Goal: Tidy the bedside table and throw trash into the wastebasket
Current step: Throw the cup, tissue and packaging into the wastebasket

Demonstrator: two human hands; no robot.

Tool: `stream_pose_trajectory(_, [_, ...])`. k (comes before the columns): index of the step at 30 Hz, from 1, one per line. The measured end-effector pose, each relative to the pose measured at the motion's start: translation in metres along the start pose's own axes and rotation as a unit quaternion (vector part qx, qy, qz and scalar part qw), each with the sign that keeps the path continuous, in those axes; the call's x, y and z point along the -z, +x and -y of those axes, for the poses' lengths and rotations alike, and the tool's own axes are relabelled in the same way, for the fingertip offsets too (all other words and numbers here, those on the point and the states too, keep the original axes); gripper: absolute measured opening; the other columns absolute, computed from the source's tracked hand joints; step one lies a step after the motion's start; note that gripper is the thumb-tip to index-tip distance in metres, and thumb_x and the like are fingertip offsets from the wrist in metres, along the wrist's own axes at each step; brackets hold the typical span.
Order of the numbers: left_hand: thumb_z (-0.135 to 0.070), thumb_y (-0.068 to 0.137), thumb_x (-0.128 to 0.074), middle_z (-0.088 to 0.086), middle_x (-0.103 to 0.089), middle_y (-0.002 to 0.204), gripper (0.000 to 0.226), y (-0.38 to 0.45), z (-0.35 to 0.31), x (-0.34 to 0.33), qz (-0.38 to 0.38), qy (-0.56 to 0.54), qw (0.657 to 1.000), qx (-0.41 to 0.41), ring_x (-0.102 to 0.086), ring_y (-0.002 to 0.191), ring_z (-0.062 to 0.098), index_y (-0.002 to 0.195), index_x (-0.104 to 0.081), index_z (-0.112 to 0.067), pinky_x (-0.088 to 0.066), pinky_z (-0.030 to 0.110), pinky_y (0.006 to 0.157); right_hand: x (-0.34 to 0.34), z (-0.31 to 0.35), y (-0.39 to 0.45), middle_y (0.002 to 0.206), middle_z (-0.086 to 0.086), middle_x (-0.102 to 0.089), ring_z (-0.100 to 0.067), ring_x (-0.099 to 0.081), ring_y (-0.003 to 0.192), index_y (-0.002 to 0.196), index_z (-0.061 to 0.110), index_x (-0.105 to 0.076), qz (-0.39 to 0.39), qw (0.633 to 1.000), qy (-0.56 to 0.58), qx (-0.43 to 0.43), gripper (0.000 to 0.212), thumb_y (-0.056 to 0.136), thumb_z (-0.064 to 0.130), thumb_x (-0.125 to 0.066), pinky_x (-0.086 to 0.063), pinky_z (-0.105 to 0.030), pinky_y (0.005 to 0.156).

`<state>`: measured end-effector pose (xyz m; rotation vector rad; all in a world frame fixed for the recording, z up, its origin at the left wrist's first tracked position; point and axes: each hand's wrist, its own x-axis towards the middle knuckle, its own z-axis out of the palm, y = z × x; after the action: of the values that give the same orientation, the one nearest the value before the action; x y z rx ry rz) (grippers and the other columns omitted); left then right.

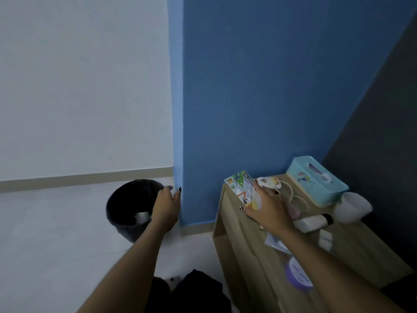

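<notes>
A black wastebasket stands on the floor at the foot of the blue wall, with something pale lying inside it. My left hand hovers over its right rim, fingers apart and empty. The wooden bedside table stands to the right. My right hand is above the table's left edge and grips a colourful plastic packet, which sticks up toward the wall.
On the table lie a teal tissue box, a small white device with a cord, a white cup, a white tube with a black cap, a clear wrapper and a purple round lid. Dark headboard at right.
</notes>
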<state>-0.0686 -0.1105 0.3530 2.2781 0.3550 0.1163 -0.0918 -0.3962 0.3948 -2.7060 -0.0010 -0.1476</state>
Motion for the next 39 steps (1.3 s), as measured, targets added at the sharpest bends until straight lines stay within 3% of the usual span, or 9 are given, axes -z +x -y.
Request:
stream_pose_trajectory(3, [-0.029,0.098,-0.043,0.022,-0.06,0.113,0.037,0.01,0.051,0.032,-0.023,0.007,0.999,0.031,-0.059,0.102,0.039,0.12,-0.053,-0.002,-0.047,0.042,0.087,-0.038,0.044,-0.001,0.134,-0.003,-0.052,-0.029,-0.05,0.121,0.139,0.027,-0.041,0.061,0.997,0.006,0.041,0.077,0.071,0.051,-0.067,-0.046,-0.04,0.095])
stream_pose_trajectory(9, [-0.025,0.098,-0.045,0.022,-0.061,0.115,0.035,0.027,0.139,0.059,-0.049,0.013,0.992,0.113,-0.058,0.105,0.039,0.123,-0.051,0.0,-0.04,0.034,0.077,-0.12,0.104,0.007,0.124,0.0,-0.055,-0.025,-0.055,0.107,0.133,0.031,-0.041,0.176,0.982,0.006,0.069,0.077,0.065,0.064,-0.05,-0.051,-0.04,0.087])
stream_pose_trajectory(13, [-0.027,0.098,-0.044,0.022,-0.06,0.119,0.035,0.039,0.188,0.055,-0.048,0.016,0.987,0.155,-0.058,0.108,0.037,0.12,-0.052,0.0,-0.042,0.036,0.082,-0.172,0.134,0.026,0.127,-0.004,-0.055,-0.029,-0.052,0.112,0.136,0.03,-0.042,0.235,0.97,0.002,0.068,0.073,0.071,0.059,-0.057,-0.046,-0.039,0.093])
stream_pose_trajectory(19, [-0.031,0.099,-0.043,0.021,-0.055,0.131,0.043,0.076,0.238,0.042,-0.038,0.04,0.978,0.202,-0.054,0.12,0.035,0.131,-0.047,-0.003,-0.043,0.04,0.095,-0.25,0.162,0.066,0.12,0.001,-0.06,-0.024,-0.058,0.106,0.129,0.037,-0.041,0.306,0.949,0.06,0.052,0.075,0.062,0.066,-0.055,-0.054,-0.044,0.084])
stream_pose_trajectory(26, [-0.03,0.099,-0.042,0.025,-0.054,0.13,0.046,0.128,0.262,0.025,-0.046,0.044,0.973,0.223,-0.05,0.121,0.039,0.129,-0.046,0.004,-0.041,0.039,0.094,-0.313,0.204,0.123,0.119,0.001,-0.059,-0.018,-0.057,0.099,0.13,0.025,-0.051,0.354,0.913,0.195,-0.057,0.065,0.076,0.057,-0.064,-0.05,-0.035,0.082])
stream_pose_trajectory(30, [-0.03,0.099,-0.042,0.026,-0.055,0.126,0.044,0.149,0.273,0.011,-0.033,0.064,0.968,0.241,-0.051,0.116,0.042,0.125,-0.046,0.006,-0.04,0.039,0.085,-0.343,0.218,0.152,0.113,-0.005,-0.064,-0.022,-0.06,0.094,0.114,0.016,-0.061,0.375,0.877,0.259,-0.155,0.062,0.074,0.062,-0.062,-0.049,-0.035,0.078])
stream_pose_trajectory(34, [-0.026,0.096,-0.045,0.026,-0.055,0.121,0.041,0.156,0.286,-0.002,-0.038,0.063,0.97,0.233,-0.054,0.11,0.042,0.123,-0.046,0.006,-0.041,0.038,0.08,-0.364,0.219,0.167,0.128,-0.012,-0.056,-0.031,-0.055,0.11,0.132,0.011,-0.05,0.413,0.828,0.294,-0.24,0.083,0.069,0.061,-0.066,-0.049,-0.041,0.092])
stream_pose_trajectory(37, [-0.025,0.096,-0.046,0.025,-0.053,0.124,0.042,0.157,0.292,-0.007,-0.039,0.052,0.967,0.246,-0.052,0.112,0.041,0.125,-0.043,0.004,-0.042,0.04,0.084,-0.369,0.218,0.173,0.118,-0.008,-0.057,-0.024,-0.055,0.099,0.129,0.011,-0.051,0.423,0.809,0.315,-0.259,0.068,0.078,0.053,-0.066,-0.051,-0.035,0.08])
stream_pose_trajectory(39, [-0.026,0.096,-0.046,0.025,-0.053,0.124,0.042,0.157,0.294,-0.009,-0.041,0.047,0.965,0.254,-0.052,0.113,0.041,0.125,-0.043,0.004,-0.042,0.041,0.086,-0.374,0.217,0.176,0.126,-0.007,-0.053,-0.024,-0.052,0.103,0.13,0.014,-0.049,0.415,0.82,0.304,-0.252,0.067,0.078,0.052,-0.066,-0.052,-0.037,0.083])
